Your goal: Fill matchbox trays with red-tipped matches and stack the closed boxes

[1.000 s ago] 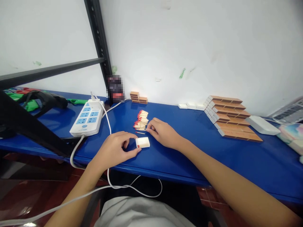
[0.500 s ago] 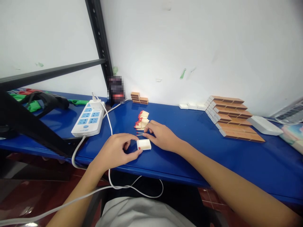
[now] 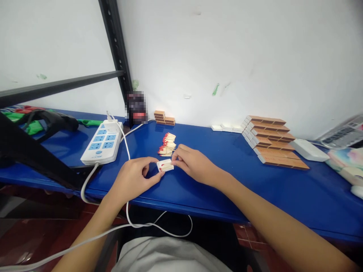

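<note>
While left fingers (image 3: 154, 179) grip the tray (image 3: 165, 161) by its edges, right fingers (image 3: 179, 163) pinch matches (image 3: 167, 166).

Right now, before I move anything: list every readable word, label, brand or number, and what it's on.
No text is legible.
Power strip: small blue marking near the switch, too blurred to read.
Big matchbox stack: faint marks on the front boxes, unreadable.
Small matchbox stack: no text I can make out.
Dark item by the post: pixelated, can't tell.
Tray: no text visible.
</note>
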Action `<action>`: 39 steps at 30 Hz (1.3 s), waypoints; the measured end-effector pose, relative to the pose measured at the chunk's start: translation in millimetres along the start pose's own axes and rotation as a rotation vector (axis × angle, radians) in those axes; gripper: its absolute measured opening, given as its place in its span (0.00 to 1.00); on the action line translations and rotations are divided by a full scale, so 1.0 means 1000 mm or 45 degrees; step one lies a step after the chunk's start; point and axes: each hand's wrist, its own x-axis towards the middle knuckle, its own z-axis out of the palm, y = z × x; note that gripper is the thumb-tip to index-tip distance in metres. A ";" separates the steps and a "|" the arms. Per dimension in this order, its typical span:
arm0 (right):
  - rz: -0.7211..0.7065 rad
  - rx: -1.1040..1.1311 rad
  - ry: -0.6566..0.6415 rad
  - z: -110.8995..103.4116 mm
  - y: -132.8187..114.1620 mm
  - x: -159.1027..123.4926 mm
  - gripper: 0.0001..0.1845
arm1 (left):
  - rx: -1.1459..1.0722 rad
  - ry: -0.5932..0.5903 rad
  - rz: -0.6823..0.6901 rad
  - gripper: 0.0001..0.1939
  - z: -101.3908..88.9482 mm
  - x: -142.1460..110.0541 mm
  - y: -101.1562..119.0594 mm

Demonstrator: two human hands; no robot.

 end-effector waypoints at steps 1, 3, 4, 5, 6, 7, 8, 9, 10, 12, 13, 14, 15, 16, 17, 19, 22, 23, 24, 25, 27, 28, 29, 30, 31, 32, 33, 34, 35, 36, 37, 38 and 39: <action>-0.017 0.006 -0.020 0.002 -0.001 -0.001 0.04 | -0.003 0.005 -0.004 0.17 0.000 0.000 0.000; -0.035 0.036 -0.036 0.006 -0.001 0.000 0.03 | -0.013 -0.002 0.004 0.17 0.000 0.000 0.001; -0.039 0.067 -0.022 0.008 0.000 0.000 0.04 | -0.018 -0.011 0.015 0.16 0.000 0.000 0.001; -0.041 0.103 0.005 0.010 0.002 0.002 0.04 | -0.023 -0.024 0.028 0.15 0.000 0.000 0.001; -0.042 0.135 0.043 0.011 0.005 0.003 0.05 | -0.027 -0.037 0.041 0.15 0.001 0.000 0.002; -0.047 0.152 0.083 0.013 0.008 0.005 0.06 | -0.030 -0.051 0.054 0.15 0.001 0.000 0.002; -0.054 0.148 0.118 0.014 0.011 0.007 0.07 | -0.031 -0.064 0.066 0.15 0.002 0.000 0.002; -0.060 0.124 0.139 0.015 0.014 0.010 0.08 | -0.031 -0.072 0.075 0.15 0.002 0.000 0.002; -0.064 0.089 0.145 0.017 0.017 0.012 0.08 | -0.028 -0.075 0.082 0.15 0.002 0.000 0.002; -0.063 0.026 0.124 0.020 0.020 0.015 0.10 | -0.023 -0.071 0.091 0.16 0.003 -0.001 0.001; -0.056 0.005 0.110 0.021 0.021 0.016 0.11 | -0.021 -0.068 0.095 0.16 0.003 -0.001 0.000; -0.049 -0.009 0.097 0.022 0.022 0.016 0.11 | -0.020 -0.068 0.098 0.16 0.004 -0.002 -0.001; -0.043 -0.019 0.089 0.024 0.022 0.017 0.11 | -0.020 -0.070 0.102 0.16 0.004 -0.002 -0.001; -0.036 -0.024 0.085 0.025 0.022 0.017 0.11 | -0.020 -0.071 0.104 0.16 0.004 -0.002 -0.002; -0.028 -0.025 0.085 0.025 0.022 0.017 0.11 | -0.021 -0.072 0.106 0.16 0.004 -0.002 -0.002; -0.015 -0.017 0.091 0.026 0.022 0.017 0.11 | -0.024 -0.073 0.103 0.16 0.004 -0.002 -0.002; -0.021 0.006 0.096 0.026 0.021 0.018 0.11 | -0.024 -0.078 0.098 0.16 0.003 -0.002 -0.001; -0.031 0.016 0.097 0.026 0.021 0.019 0.11 | -0.023 -0.081 0.099 0.16 0.003 -0.001 0.000; -0.036 0.028 0.099 0.025 0.020 0.020 0.10 | -0.021 -0.083 0.102 0.15 0.003 -0.001 0.000; -0.032 0.042 0.101 0.024 0.019 0.020 0.08 | -0.021 -0.083 0.108 0.15 0.003 -0.001 0.000; 0.006 0.064 0.102 0.023 0.017 0.021 0.05 | -0.023 -0.080 0.115 0.15 0.003 -0.001 0.000; 0.034 0.066 0.103 0.022 0.016 0.022 0.05 | -0.023 -0.076 0.115 0.15 0.003 -0.001 0.000; 0.057 0.059 0.101 0.022 0.016 0.022 0.04 | -0.023 -0.072 0.111 0.15 0.003 -0.002 0.000; 0.072 0.043 0.096 0.021 0.015 0.022 0.04 | -0.025 -0.066 0.105 0.16 0.003 -0.002 0.000; 0.080 0.024 0.089 0.021 0.015 0.022 0.04 | -0.026 -0.061 0.096 0.16 0.002 -0.001 0.000; 0.085 0.003 0.079 0.021 0.014 0.022 0.04 | -0.028 -0.052 0.086 0.16 0.002 -0.001 0.001; 0.087 -0.014 0.067 0.021 0.014 0.021 0.04 | -0.029 -0.044 0.077 0.15 0.002 -0.001 0.001; 0.091 -0.025 0.057 0.020 0.013 0.021 0.04 | -0.027 -0.035 0.065 0.15 0.001 -0.001 0.002; 0.095 -0.028 0.051 0.019 0.013 0.020 0.04 | -0.023 -0.027 0.053 0.15 0.001 -0.001 0.003; 0.098 -0.026 0.051 0.018 0.012 0.019 0.04 | -0.017 -0.020 0.042 0.14 0.000 -0.001 0.003; 0.100 -0.022 0.057 0.016 0.012 0.018 0.04 | -0.012 -0.015 0.033 0.14 0.000 -0.001 0.004; 0.101 -0.018 0.067 0.014 0.011 0.017 0.04 | -0.006 -0.009 0.028 0.14 -0.001 -0.001 0.004; 0.100 -0.015 0.078 0.012 0.010 0.015 0.04 | 0.000 -0.003 0.022 0.14 -0.001 -0.001 0.004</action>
